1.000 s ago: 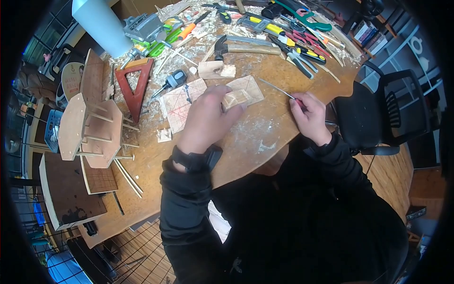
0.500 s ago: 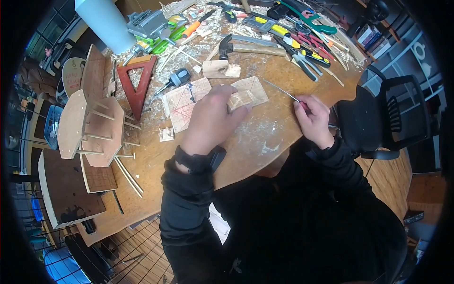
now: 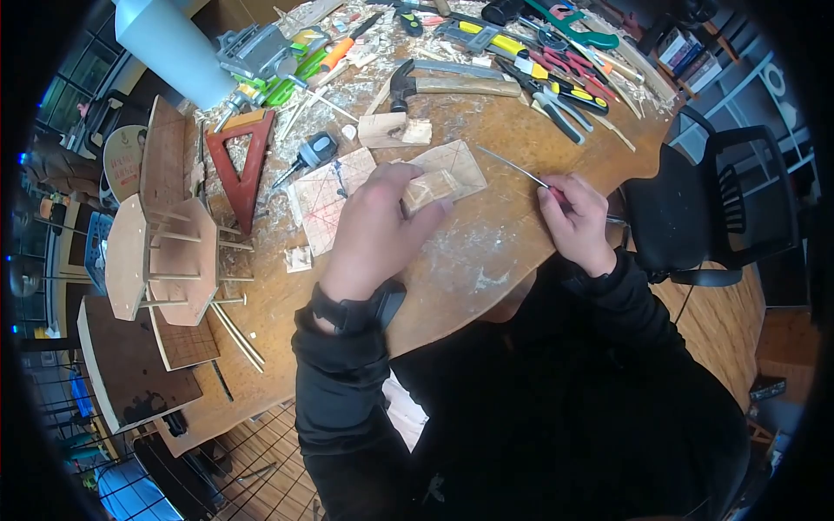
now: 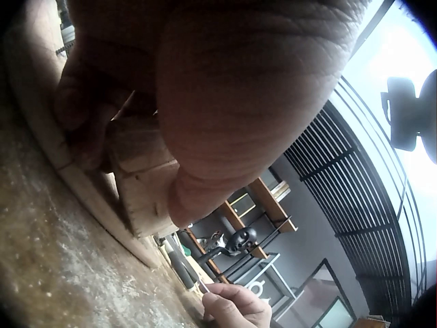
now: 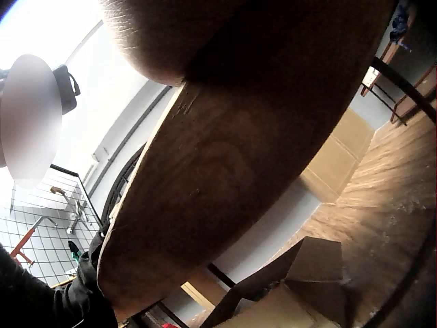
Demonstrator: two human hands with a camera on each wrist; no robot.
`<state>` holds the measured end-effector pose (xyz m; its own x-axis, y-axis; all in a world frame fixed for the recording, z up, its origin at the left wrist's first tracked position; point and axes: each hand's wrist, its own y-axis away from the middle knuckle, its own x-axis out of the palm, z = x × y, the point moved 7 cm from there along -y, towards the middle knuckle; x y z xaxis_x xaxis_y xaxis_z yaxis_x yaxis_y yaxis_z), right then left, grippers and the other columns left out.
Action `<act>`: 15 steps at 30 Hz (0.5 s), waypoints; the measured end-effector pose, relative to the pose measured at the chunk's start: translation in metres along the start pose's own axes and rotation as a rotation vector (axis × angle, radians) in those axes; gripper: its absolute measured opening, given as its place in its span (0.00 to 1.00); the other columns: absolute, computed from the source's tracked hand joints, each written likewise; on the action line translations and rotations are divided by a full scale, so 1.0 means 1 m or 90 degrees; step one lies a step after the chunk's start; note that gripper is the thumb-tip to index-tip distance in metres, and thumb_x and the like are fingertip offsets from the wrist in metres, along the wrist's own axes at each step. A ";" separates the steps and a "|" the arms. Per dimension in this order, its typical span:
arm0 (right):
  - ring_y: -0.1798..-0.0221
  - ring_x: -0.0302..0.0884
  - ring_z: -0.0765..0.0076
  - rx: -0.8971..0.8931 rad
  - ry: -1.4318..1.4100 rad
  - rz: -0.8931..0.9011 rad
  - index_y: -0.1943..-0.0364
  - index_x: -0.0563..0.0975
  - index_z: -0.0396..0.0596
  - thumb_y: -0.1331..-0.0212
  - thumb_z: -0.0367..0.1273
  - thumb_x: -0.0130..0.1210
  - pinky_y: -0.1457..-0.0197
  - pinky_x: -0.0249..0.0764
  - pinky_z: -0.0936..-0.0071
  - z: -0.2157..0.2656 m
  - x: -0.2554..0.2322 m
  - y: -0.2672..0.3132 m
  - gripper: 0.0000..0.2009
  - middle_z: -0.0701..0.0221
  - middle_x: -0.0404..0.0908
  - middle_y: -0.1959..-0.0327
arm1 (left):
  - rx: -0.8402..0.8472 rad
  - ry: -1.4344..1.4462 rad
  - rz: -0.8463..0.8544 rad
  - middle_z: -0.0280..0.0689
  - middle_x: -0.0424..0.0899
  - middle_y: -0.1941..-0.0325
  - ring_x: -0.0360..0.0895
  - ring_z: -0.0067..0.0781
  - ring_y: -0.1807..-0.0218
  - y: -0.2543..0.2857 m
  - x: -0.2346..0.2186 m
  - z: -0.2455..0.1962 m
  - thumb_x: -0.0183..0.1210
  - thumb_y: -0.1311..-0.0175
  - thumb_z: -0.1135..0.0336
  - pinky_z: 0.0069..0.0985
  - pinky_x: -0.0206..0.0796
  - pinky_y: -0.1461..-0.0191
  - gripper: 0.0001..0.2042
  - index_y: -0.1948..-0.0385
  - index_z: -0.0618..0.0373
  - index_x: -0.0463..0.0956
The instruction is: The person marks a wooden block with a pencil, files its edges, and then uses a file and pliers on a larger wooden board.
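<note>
My left hand (image 3: 373, 217) grips a small wooden block (image 3: 429, 188), thumb on its near side and fingers on the far side. Beneath and beside the block lies a thin square wooden board (image 3: 465, 165) with pencil lines. In the left wrist view the block (image 4: 147, 195) is pinched under the thumb, tilted over the board's edge. My right hand (image 3: 577, 222) holds a slim metal tool (image 3: 514, 167) by its red handle at the table's edge, its tip pointing toward the board. The right wrist view shows mostly the table's underside and only part of that hand.
A marked board (image 3: 326, 204), a screwdriver-like tool (image 3: 313, 152), a notched block (image 3: 387, 130) and a hammer (image 3: 460, 86) lie beyond my left hand. A red triangle (image 3: 249, 174) and a wooden model (image 3: 187, 260) stand left. Pliers (image 3: 560, 113) and shavings cover the far side.
The head view has shifted slightly. The block is tilted a little differently in my left hand, while my right hand still holds the slim tool in about the same place.
</note>
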<state>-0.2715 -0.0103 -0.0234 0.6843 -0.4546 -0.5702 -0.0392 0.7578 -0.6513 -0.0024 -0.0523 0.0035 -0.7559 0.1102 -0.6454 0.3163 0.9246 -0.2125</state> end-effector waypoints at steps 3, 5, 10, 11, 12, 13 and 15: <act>0.73 0.81 0.62 -0.003 -0.002 0.001 0.62 0.85 0.42 0.40 0.25 0.67 0.69 0.74 0.69 0.001 -0.001 0.000 0.04 0.64 0.79 0.75 | -0.002 0.000 0.001 0.53 0.85 0.56 0.84 0.45 0.69 0.000 0.000 -0.001 0.73 0.39 0.58 0.37 0.76 0.60 0.25 0.49 0.70 0.82; 0.73 0.81 0.62 -0.003 -0.001 0.004 0.62 0.85 0.42 0.40 0.25 0.67 0.69 0.74 0.69 0.001 -0.001 -0.001 0.04 0.64 0.79 0.74 | -0.003 0.002 0.003 0.53 0.85 0.57 0.84 0.45 0.69 -0.001 0.000 0.000 0.73 0.39 0.58 0.37 0.76 0.60 0.25 0.49 0.70 0.82; 0.74 0.81 0.60 -0.013 0.003 0.002 0.62 0.85 0.42 0.41 0.25 0.67 0.69 0.75 0.68 0.002 -0.001 -0.001 0.04 0.64 0.79 0.75 | -0.005 0.002 0.009 0.53 0.85 0.57 0.84 0.45 0.68 0.001 -0.001 0.003 0.73 0.39 0.58 0.37 0.76 0.59 0.25 0.48 0.70 0.82; 0.74 0.81 0.60 -0.013 0.008 0.000 0.62 0.85 0.42 0.41 0.25 0.67 0.69 0.75 0.68 0.002 0.000 0.000 0.04 0.64 0.79 0.75 | -0.013 0.002 0.007 0.48 0.85 0.58 0.81 0.38 0.67 0.002 -0.001 0.003 0.73 0.38 0.59 0.33 0.74 0.59 0.23 0.48 0.67 0.82; 0.73 0.81 0.59 -0.017 0.002 -0.002 0.62 0.85 0.42 0.41 0.25 0.67 0.69 0.75 0.68 0.002 0.000 -0.001 0.04 0.64 0.79 0.75 | -0.016 0.006 0.004 0.43 0.85 0.60 0.79 0.31 0.66 0.001 0.000 0.003 0.73 0.37 0.59 0.29 0.71 0.59 0.21 0.48 0.65 0.83; 0.73 0.81 0.59 -0.021 -0.001 -0.004 0.63 0.85 0.42 0.41 0.25 0.67 0.69 0.75 0.67 0.002 -0.001 -0.001 0.04 0.64 0.79 0.75 | -0.006 0.015 0.005 0.43 0.85 0.60 0.79 0.31 0.66 -0.001 0.002 0.000 0.73 0.37 0.59 0.29 0.71 0.59 0.21 0.48 0.65 0.83; 0.73 0.80 0.60 -0.011 0.003 0.002 0.62 0.85 0.40 0.40 0.25 0.66 0.68 0.74 0.68 0.002 -0.003 -0.001 0.04 0.63 0.79 0.74 | -0.043 0.016 0.019 0.44 0.86 0.58 0.80 0.34 0.63 0.001 0.001 0.003 0.73 0.37 0.60 0.30 0.72 0.57 0.21 0.48 0.64 0.83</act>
<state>-0.2722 -0.0093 -0.0202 0.6805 -0.4541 -0.5751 -0.0545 0.7513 -0.6577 -0.0014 -0.0522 0.0008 -0.7612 0.1465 -0.6318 0.2999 0.9432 -0.1426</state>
